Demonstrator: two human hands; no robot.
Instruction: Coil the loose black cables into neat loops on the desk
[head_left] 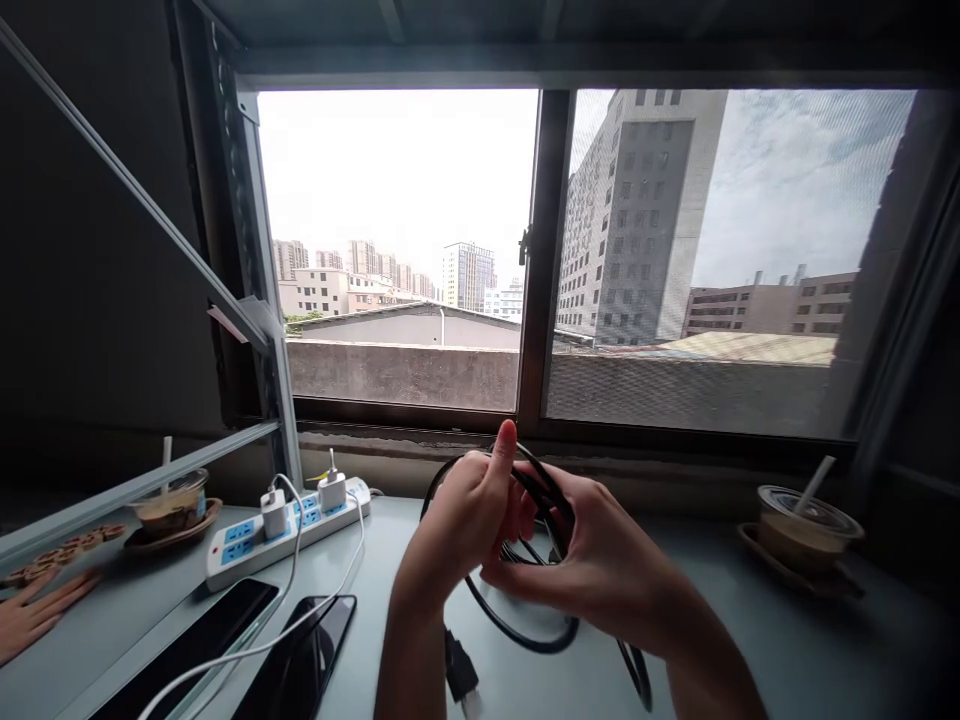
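Observation:
Loops of black cable [525, 640] hang from both hands over the pale table, just in front of the window sill. My left hand [472, 500] is closed around part of the coil, its thumb pointing up. My right hand [585, 550] wraps round the coil's right side, with fingers and thumb curled on the loops. A black connector [460, 668] with a light metal end hangs below my left wrist. Another loop dangles beneath my right wrist.
A white power strip [289, 532] with two chargers and white cords lies left, beside two dark phones [304, 655]. Drinks in plastic cups [806, 530] stand on coasters at both sides. Another person's hand [45, 610] rests at far left. A metal frame [274, 400] borders the window.

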